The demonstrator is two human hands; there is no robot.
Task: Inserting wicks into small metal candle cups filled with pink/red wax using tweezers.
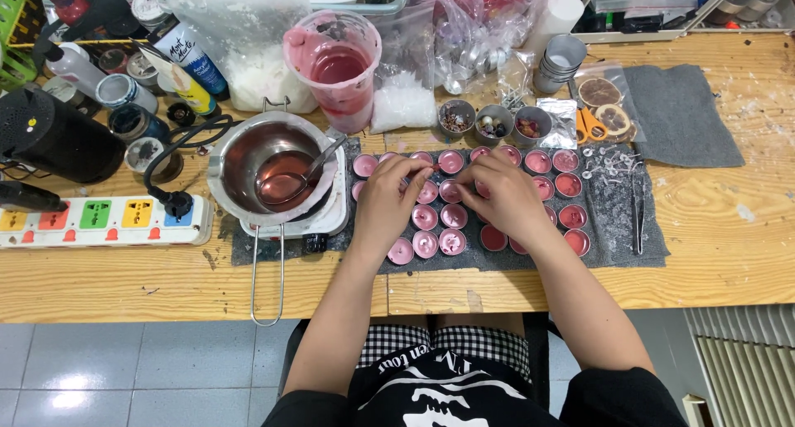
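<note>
Left hand (385,199) and right hand (505,197) meet over small round pink wax-filled tin cups (453,217) on the grey felt mat (617,203), mid counter (720,253). Fingers pinch together at one cup; actual grasp unclear.

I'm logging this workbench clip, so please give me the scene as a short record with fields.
Setting: wooden table with a grey mat
Left hand: fingers on the small cups of pink wax, near the middle of the rows
Right hand: on the same rows, fingertips close to the left hand's
Left of the mat: metal melting pot holding pink liquid and a spoon
Behind: plastic cup stained pink
Far left: power strip
Right edge of mat: tweezers
</note>
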